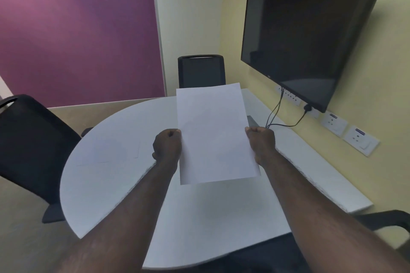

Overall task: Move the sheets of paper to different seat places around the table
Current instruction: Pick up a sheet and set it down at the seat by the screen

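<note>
At the far left a black chair (33, 139) stands tucked against the curved edge of the white table (106, 184); on the tabletop just in front of it lies what looks like another pale sheet (106, 150), though white on white makes its outline faint and I cannot be sure of it. Moving inward, the left hand (167, 145) is closed into a pinch on the left long edge of a sheet of paper (214, 135); the sheet hangs clear of the table, tilted up toward the camera, its far end reaching toward the second chair (201, 71) at the table's head; the right hand (261, 143) grips the opposite long edge in the same clenched fashion, so the paper is carried taut between the two. Beyond it, on the right wall, hang a dark screen (310, 35) and a row of sockets (350, 133), with a cable (275, 113) trailing down to the tabletop.

The step in hand seems to be carrying this sheet to a seat place, most likely the one before the far chair; to do it well, keep both edges level and lightly tensioned so the paper does not buckle, lower the far end first onto bare table in front of that chair, clear of the cable, square it to the table edge, then let both pinches go together so it does not skid.
</note>
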